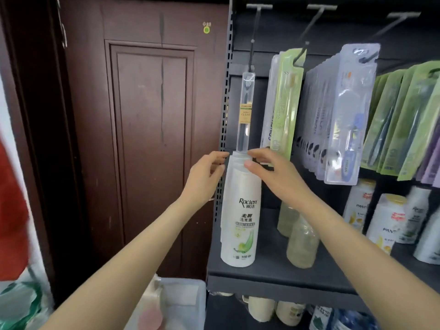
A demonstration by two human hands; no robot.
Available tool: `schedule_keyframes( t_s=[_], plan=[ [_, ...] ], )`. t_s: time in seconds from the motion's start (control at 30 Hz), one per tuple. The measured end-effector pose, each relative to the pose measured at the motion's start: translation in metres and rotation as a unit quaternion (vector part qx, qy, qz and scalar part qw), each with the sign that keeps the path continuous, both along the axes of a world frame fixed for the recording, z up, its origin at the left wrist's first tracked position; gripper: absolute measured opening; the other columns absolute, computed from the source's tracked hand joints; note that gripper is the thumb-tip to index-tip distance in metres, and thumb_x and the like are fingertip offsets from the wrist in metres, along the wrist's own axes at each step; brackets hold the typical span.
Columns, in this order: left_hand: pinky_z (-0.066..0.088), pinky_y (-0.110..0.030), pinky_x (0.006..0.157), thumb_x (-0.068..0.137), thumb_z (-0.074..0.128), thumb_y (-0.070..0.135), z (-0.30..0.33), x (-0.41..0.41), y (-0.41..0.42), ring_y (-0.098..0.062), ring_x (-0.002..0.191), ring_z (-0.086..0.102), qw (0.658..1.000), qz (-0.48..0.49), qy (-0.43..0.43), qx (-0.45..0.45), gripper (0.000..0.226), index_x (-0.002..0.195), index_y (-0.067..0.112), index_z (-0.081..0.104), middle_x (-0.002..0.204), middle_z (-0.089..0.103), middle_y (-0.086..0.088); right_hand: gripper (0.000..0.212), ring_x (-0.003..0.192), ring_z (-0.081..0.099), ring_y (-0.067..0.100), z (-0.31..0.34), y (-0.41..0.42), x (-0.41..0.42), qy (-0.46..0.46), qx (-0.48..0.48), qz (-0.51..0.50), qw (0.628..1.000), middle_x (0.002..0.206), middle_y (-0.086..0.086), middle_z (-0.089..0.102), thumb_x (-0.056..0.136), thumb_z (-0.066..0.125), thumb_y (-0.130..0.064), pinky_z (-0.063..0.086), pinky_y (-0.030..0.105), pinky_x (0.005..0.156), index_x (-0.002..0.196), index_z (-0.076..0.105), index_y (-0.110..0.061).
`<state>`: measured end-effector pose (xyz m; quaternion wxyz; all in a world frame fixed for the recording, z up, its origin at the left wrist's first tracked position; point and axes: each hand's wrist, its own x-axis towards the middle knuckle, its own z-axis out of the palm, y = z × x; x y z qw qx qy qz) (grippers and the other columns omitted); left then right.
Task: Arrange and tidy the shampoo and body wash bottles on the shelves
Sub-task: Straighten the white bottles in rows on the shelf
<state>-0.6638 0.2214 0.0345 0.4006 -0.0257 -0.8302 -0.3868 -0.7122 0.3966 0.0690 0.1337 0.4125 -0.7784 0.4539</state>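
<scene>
While both arms reach up to the shelf [273, 270], the scene reads from the left like this: a dark brown door [147, 115] stands beside the rack, and low down there is a pale plastic bin [181, 298].

The left hand [204, 172] comes next. It is at the left side of the cap of the white shampoo bottle [239, 217], at the height of the shelf post. Its fingers are curled toward the cap, and the grip seems to pinch the cap edge, but the fingertips are partly hidden, so I cannot tell for sure if they press it.

The bottle stands upright at the front left corner of the shelf, with its label facing outward. I think it is placed so that customers can read the label, and that the two hands steady it from both sides because it is tall and narrow and could tip.

The right hand [269, 170] is at the right side of the cap. Its grip is half closed: the thumb lies on the front of the cap and the fingers bend around the back.

Above the cap hangs a clear toothbrush pack [247, 110], very near to it. More to the right stand two pale translucent bottles [300, 241], then white bottles with yellow caps [385, 220], and hanging toothbrush packs [345, 115] above them.
</scene>
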Motion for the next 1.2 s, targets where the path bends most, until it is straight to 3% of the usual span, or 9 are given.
schedule_keyframes(
  t_s=[0.13, 0.33, 0.4, 0.47, 0.6, 0.67, 0.77, 1.1, 1.2],
  plan=[
    [0.044, -0.027, 0.095, 0.089, 0.059, 0.011, 0.012, -0.025, -0.018, -0.014, 0.106, 0.057, 0.993, -0.077, -0.068, -0.06, 0.041, 0.129, 0.022, 0.053, 0.122, 0.057, -0.002, 0.038, 0.108, 0.052, 0.001, 0.001, -0.008, 0.005, -0.005, 0.037, -0.025, 0.999, 0.118, -0.017, 0.054, 0.085, 0.066, -0.036, 0.039, 0.015, 0.086, 0.121, 0.058, -0.027],
    [0.05, -0.018, 0.077, 0.084, 0.065, 0.012, -0.001, -0.035, -0.017, -0.014, 0.089, 0.059, 0.979, -0.165, -0.119, -0.026, 0.041, 0.119, 0.026, 0.049, 0.109, 0.061, -0.004, 0.023, 0.101, 0.058, 0.004, -0.013, -0.01, 0.006, -0.003, 0.02, -0.072, 0.997, 0.109, -0.014, 0.062, 0.082, 0.072, -0.022, 0.041, 0.01, 0.079, 0.103, 0.066, -0.029],
    [0.054, -0.028, 0.076, 0.084, 0.067, 0.016, -0.006, -0.037, -0.013, -0.018, 0.087, 0.061, 0.978, -0.176, -0.11, -0.006, 0.039, 0.112, 0.032, 0.046, 0.107, 0.063, -0.006, 0.023, 0.101, 0.059, 0.005, -0.014, -0.011, 0.006, -0.015, 0.005, -0.075, 0.997, 0.111, -0.011, 0.064, 0.082, 0.072, -0.021, 0.043, 0.012, 0.08, 0.103, 0.067, -0.027],
    [0.055, -0.033, 0.075, 0.083, 0.067, 0.017, -0.008, -0.037, -0.011, -0.021, 0.085, 0.062, 0.98, -0.171, -0.099, 0.006, 0.038, 0.108, 0.035, 0.044, 0.104, 0.064, -0.006, 0.023, 0.101, 0.059, 0.007, -0.015, -0.012, 0.007, -0.018, 0.002, -0.084, 0.996, 0.112, -0.008, 0.064, 0.082, 0.072, -0.02, 0.043, 0.012, 0.079, 0.104, 0.067, -0.025],
    [0.048, -0.015, 0.065, 0.08, 0.07, 0.014, -0.01, -0.028, -0.015, -0.009, 0.077, 0.058, 0.986, -0.147, -0.07, 0.037, 0.039, 0.109, 0.023, 0.046, 0.097, 0.064, 0.002, 0.024, 0.099, 0.057, 0.007, -0.014, -0.013, 0.008, -0.011, 0.013, -0.092, 0.996, 0.112, -0.009, 0.064, 0.083, 0.071, -0.019, 0.04, 0.004, 0.076, 0.107, 0.067, -0.022],
    [0.048, -0.014, 0.063, 0.077, 0.074, 0.015, -0.01, -0.019, -0.018, -0.006, 0.079, 0.06, 0.988, -0.13, -0.061, 0.059, 0.043, 0.11, 0.023, 0.047, 0.096, 0.062, 0.006, 0.025, 0.098, 0.057, 0.008, -0.014, -0.012, 0.01, -0.01, 0.012, -0.095, 0.995, 0.111, -0.009, 0.063, 0.084, 0.07, -0.018, 0.039, 0.002, 0.074, 0.108, 0.067, -0.02],
    [0.05, -0.016, 0.063, 0.078, 0.074, 0.014, -0.008, -0.005, -0.021, -0.007, 0.083, 0.061, 0.991, -0.105, -0.045, 0.069, 0.043, 0.109, 0.026, 0.048, 0.097, 0.063, 0.005, 0.026, 0.1, 0.055, 0.01, -0.013, -0.013, 0.013, 0.009, 0.02, -0.101, 0.995, 0.112, -0.007, 0.061, 0.085, 0.069, -0.017, 0.038, 0.008, 0.074, 0.111, 0.066, -0.017],
    [0.043, -0.01, 0.065, 0.081, 0.07, 0.016, 0.007, 0.049, -0.032, 0.002, 0.084, 0.058, 0.998, -0.028, 0.014, 0.056, 0.041, 0.112, 0.033, 0.048, 0.094, 0.061, 0.015, 0.036, 0.122, 0.045, 0.011, -0.001, -0.032, 0.043, 0.153, 0.074, -0.093, 0.981, 0.129, -0.003, 0.051, 0.089, 0.063, -0.02, 0.024, 0.012, 0.095, 0.124, 0.057, -0.017],
    [0.051, -0.023, 0.074, 0.082, 0.07, 0.02, 0.01, 0.064, -0.045, -0.004, 0.09, 0.06, 0.998, -0.033, 0.028, 0.049, 0.044, 0.116, 0.036, 0.048, 0.098, 0.061, 0.014, 0.045, 0.119, 0.05, 0.011, 0.003, -0.052, 0.061, 0.096, 0.045, -0.044, 0.993, 0.128, -0.001, 0.052, 0.09, 0.063, -0.02, 0.037, 0.023, 0.103, 0.133, 0.051, -0.018]
  ],
)
